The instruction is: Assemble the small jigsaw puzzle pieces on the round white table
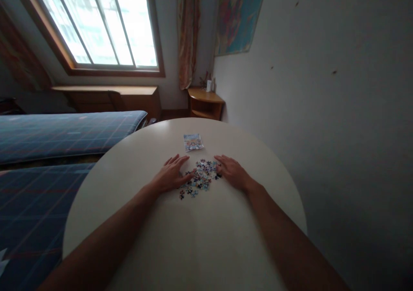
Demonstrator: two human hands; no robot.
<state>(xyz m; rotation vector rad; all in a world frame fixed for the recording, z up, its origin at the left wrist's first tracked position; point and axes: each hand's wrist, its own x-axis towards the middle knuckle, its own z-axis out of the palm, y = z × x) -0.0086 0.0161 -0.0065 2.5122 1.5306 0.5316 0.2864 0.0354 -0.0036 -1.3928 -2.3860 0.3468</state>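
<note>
A loose heap of small, many-coloured jigsaw puzzle pieces (pixel 201 177) lies on the round white table (pixel 193 231). My left hand (pixel 171 175) rests at the heap's left side, fingers stretched out and thumb over some pieces. At the right side lies my right hand (pixel 232 170), flat with its fingers extended and its thumb side touching the edge of the heap. Neither hand grips anything. Just beyond the heap is a small printed picture sheet (pixel 192 142), flat on the tabletop.
Left of the table are plaid-covered mattresses (pixel 64 132). A white wall (pixel 338 132) runs close along the right. At the back stand a wooden corner shelf (pixel 206 95) and a low wooden desk (pixel 138 90) under a window (pixel 97 24).
</note>
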